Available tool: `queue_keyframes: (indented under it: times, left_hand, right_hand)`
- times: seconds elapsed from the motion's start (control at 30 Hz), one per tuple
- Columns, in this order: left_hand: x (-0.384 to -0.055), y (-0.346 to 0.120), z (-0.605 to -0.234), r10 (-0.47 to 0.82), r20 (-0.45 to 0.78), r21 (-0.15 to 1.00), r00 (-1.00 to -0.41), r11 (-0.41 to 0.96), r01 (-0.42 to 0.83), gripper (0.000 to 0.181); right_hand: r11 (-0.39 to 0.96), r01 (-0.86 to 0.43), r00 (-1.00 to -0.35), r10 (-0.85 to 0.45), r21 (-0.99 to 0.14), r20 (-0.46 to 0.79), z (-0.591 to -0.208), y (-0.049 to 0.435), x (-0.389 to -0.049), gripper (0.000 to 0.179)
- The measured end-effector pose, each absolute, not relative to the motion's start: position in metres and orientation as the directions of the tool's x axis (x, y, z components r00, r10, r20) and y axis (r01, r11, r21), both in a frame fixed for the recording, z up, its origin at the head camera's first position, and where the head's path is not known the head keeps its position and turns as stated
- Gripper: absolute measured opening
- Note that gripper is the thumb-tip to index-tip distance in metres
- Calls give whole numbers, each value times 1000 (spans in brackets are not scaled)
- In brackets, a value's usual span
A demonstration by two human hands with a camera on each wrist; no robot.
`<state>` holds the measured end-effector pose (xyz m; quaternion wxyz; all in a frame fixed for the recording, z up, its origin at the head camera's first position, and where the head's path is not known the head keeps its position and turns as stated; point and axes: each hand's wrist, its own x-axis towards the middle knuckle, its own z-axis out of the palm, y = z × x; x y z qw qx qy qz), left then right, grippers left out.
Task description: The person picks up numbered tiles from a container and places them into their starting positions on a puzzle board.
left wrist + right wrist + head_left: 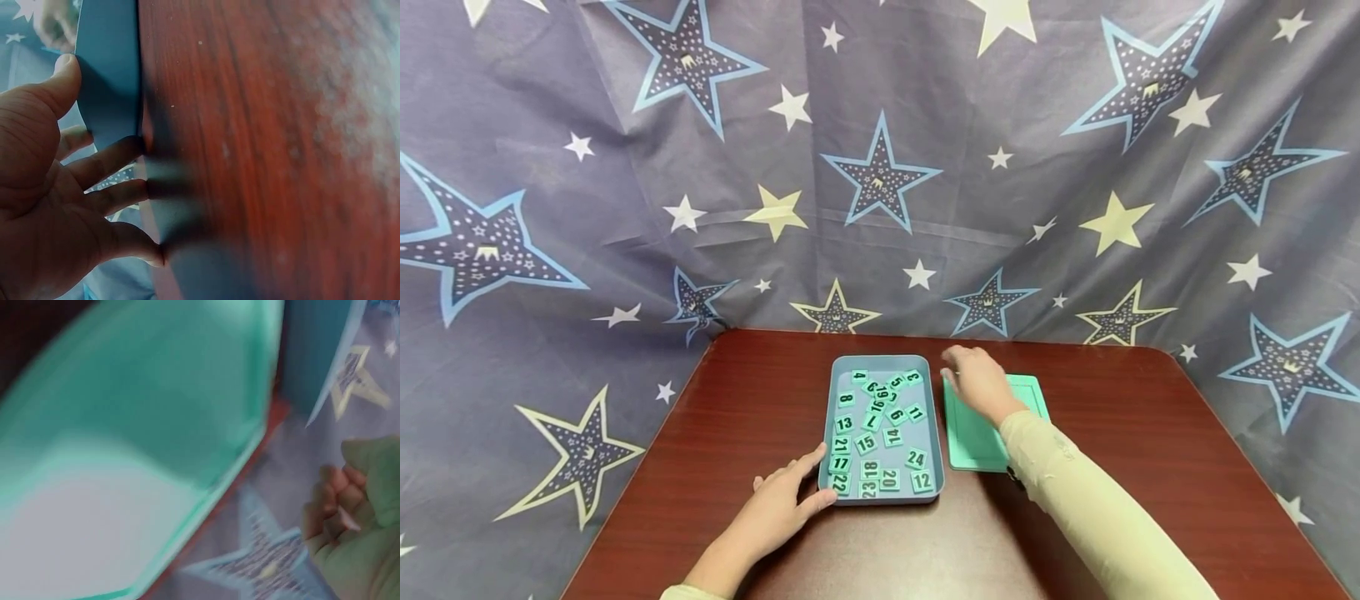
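A blue-grey tray [927, 417] holds several mint-green number tiles [892, 437], some overlapping near its far half. My left hand [784, 502] is at the tray's near left corner, its fingers along the left side and its thumb at the front. In the left wrist view the fingers are spread, and the thumb touches the tray wall [111, 81]. A mint-green board [973, 442] with a raised rim lies right of the tray. Over its far left part hovers my right hand [981, 379], fingers loosely bent. No tile shows in it, though the palm is partly hidden.
The reddish-brown wooden table [760, 392] carries both tray and board, with a narrow strip of wood between them. Behind the table's far edge hangs a grey-blue cloth [917, 275] printed with stars.
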<state>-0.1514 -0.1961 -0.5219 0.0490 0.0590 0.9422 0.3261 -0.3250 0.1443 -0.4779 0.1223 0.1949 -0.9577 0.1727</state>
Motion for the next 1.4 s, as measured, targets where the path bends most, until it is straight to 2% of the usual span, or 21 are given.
queue_keyframes:
  times: [0.07, 0.17, 0.27, 0.33, 0.67, 0.73, 0.87, 0.93, 1.17, 1.4]
  left_hand:
    - [-151, -196, -522, 145, -49, 619, -988, 781, 84, 75]
    - [-152, -194, -523, 150, -50, 622, -987, 778, 87, 75]
    - [-152, -191, -524, 160, -49, 629, -986, 772, 94, 75]
    - [-152, -189, -524, 166, -47, 634, -985, 767, 99, 75]
    - [-150, -197, -523, 142, -52, 644, -989, 761, 75, 73]
    - [-150, -196, -524, 143, -51, 643, -988, 762, 77, 73]
    - [-149, -197, -524, 135, -50, 636, -990, 769, 72, 73]
    - [-149, -197, -524, 131, -50, 632, -990, 771, 70, 73]
    - [-150, -197, -524, 142, -54, 636, -988, 768, 75, 74]
    - [-150, -198, -523, 138, -59, 633, -989, 771, 70, 73]
  right_hand:
    - [832, -506, -846, -428, -227, 318, -474, 122, -327, 29]
    - [827, -546, -827, -507, -131, 242, -479, 96, -330, 31]
    - [870, -491, -865, -482, -37, 138, -488, 82, -332, 30]
    - [890, -455, -884, -455, 25, 112, -496, 79, -334, 28]
    - [917, -386, -915, -394, 97, 85, -501, 61, -338, 11]
    - [926, -365, -926, -372, 93, 67, -501, 60, -338, 14]
    - [925, -373, -926, -376, 78, 37, -503, 59, -337, 38]
    - [920, -386, -921, -389, 64, 34, -505, 60, -336, 43]
    - [889, -457, -889, -458, -31, -15, -497, 71, -332, 21]
    - [854, -514, -854, -518, -77, -44, -490, 76, -332, 33]
